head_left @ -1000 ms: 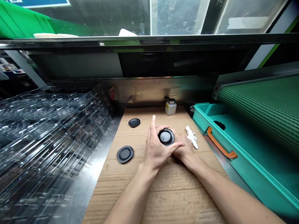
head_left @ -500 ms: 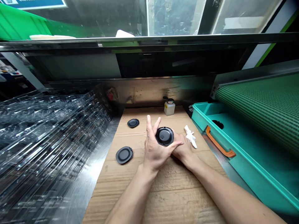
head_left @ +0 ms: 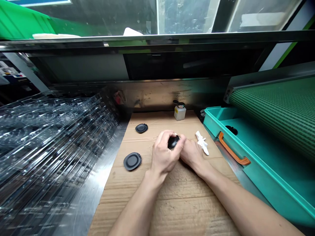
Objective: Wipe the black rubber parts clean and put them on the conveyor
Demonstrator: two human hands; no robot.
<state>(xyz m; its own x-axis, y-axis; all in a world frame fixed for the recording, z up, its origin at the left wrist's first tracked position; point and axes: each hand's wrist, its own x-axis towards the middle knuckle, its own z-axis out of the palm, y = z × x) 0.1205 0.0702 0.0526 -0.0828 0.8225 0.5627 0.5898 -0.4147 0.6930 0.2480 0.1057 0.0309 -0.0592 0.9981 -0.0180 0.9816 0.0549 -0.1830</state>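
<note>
Cardboard sheet (head_left: 123, 191) lies on metal bench (head_left: 98, 178). L edge: strip of bench shows, then stack of clear plastic trays (head_left: 49, 141). R edge: teal bin (head_left: 268, 185) alongside, orange handle (head_left: 232, 152) on side facing sheet. Green mesh conveyor belt (head_left: 278, 101) overhangs part of bin. Far edge close to metal back panel (head_left: 157, 95); metal rail (head_left: 192, 41) crosses above.

Room: most exposed cardboard is nearer the person, btwn & L of forearms, plus lane btwn L hand (head_left: 164, 152) & discs. R side tighter: crumpled white cloth (head_left: 202, 143) just beside R wrist.

L hand: fingers curled, thumb opposed, closed round glossy black round part (head_left: 173, 142), approx. mid-sheet; only a portion visible btwn thumb & index. R hand (head_left: 192, 151): up against L hand & part, fingers folded in; tips hidden, so can't tell grip or how far open.

Also on sheet: near black disc (head_left: 132, 161) & far black disc (head_left: 141, 128), both flat, L side, well apart. Small square bottle (head_left: 179, 113) upright nr far edge, yellow label, dark flip lid up. Dark piece (head_left: 231, 130) inside bin, too small to ID.
</note>
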